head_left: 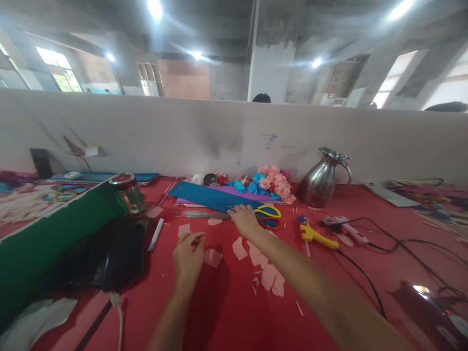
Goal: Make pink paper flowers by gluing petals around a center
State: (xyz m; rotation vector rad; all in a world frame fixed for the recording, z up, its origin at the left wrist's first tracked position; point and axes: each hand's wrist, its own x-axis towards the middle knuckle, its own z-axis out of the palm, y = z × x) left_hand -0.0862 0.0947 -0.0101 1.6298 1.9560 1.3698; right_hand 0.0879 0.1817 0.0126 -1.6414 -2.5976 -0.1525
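Observation:
My left hand [188,253] is just above the red table, its fingers curled in with thumb and forefinger close together. Anything between them is too small to make out. Close by are pink paper petals [213,258], one of them near the fingertips. My right hand [244,219] reaches forward, palm down and fingers stretched out, over a bundle of thin wires [204,215]. Beside it lie yellow-handled scissors [270,210] and red-handled scissors [276,225], partly behind the wrist. A blue paper sheet [201,195] lies just beyond the right fingers.
Pink paper flowers [276,183] and a steel jug [321,180] stand by the back wall. To the right are a yellow glue gun [318,236], a pink tool [351,230] and cords. On the left are a lidded jar [127,194], a dark phone-like object [124,258] and a green divider [73,219].

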